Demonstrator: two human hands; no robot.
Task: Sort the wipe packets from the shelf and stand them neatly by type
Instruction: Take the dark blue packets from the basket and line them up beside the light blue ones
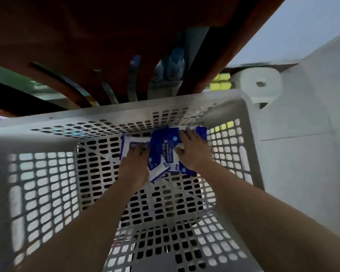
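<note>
Several blue-and-white wipe packets (162, 154) lie in a loose heap at the far end of the floor of a deep grey perforated basket (47, 173). Both my arms reach down into the basket. My left hand (135, 161) rests on a mostly white packet (129, 145) at the left of the heap, fingers curled onto it. Over the darker blue packets (201, 132) at the right, my right hand (192, 150) lies with fingers spread and thumb tucked against a packet. Whether either hand has a firm grip is unclear.
A reddish-brown shelf board (86, 46) hangs over the far side of the basket, with blue bottles (173, 63) behind it. To the right stand a white paper roll (259, 83) and yellow sponges (222, 81) on a white surface (302, 154).
</note>
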